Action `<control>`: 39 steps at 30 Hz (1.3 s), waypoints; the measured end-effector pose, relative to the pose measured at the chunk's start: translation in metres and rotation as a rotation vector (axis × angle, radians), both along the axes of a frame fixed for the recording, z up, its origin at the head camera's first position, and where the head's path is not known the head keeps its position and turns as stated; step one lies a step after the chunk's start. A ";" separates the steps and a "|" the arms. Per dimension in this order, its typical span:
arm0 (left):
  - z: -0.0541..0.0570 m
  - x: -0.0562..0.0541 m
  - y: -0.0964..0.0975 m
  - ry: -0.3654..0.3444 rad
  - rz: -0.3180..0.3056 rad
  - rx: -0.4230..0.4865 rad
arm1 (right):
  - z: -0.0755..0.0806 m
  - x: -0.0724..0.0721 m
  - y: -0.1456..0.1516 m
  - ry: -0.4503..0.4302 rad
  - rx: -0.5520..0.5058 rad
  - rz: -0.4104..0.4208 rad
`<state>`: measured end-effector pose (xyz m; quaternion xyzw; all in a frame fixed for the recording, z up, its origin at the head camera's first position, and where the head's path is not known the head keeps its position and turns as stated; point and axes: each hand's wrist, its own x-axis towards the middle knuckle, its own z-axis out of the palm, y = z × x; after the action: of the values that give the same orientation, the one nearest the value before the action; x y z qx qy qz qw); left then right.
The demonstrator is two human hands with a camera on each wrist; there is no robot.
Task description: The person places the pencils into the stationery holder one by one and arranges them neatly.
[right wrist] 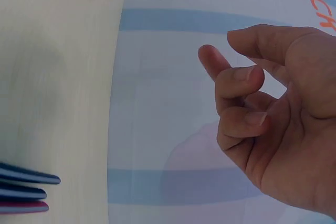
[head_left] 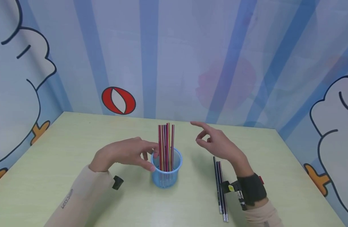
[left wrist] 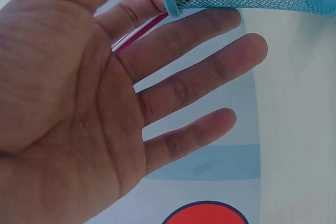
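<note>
My left hand (head_left: 128, 151) is at a blue mesh cup (head_left: 174, 176) standing upright near the middle of a pale table (head_left: 128, 201), its fingers spread and mostly straight, thumb and forefinger at the rim rather than wrapped around the cup. Inside, a bundle of striped pencils (head_left: 166, 146) in reds, purple and gold stands upright. My right hand (head_left: 217, 142) holds nothing: it hangs in the air to the right of the cup, forefinger pointing out, thumb apart, the other fingers loosely bent. Below it, three dark loose pencils (head_left: 219, 175) with silvery ends lie side by side on the table. I judge the step to be filling the cup, partly done; the next move would call for my right hand to come down and pinch a loose pencil while my left steadies the rim. Slanting print on my left sleeve (head_left: 81, 189) seems to begin "Let's"; the rest is too small to read. The right wrist view shows orange letters (right wrist: 318, 2) on the curtain (head_left: 176, 47), cut by the edge, reading "OUCH". I can make out no brand on cup or pencils.
</note>
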<state>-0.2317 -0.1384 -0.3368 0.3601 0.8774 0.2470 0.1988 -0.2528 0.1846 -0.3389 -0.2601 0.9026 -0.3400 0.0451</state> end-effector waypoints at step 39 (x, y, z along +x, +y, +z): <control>0.000 -0.001 0.001 -0.011 0.009 -0.011 | -0.027 -0.019 0.046 -0.294 0.294 -0.126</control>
<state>-0.2324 -0.1377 -0.3363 0.3538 0.8793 0.2450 0.2042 -0.2715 0.2310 -0.3654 -0.1415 0.9406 -0.2412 0.1925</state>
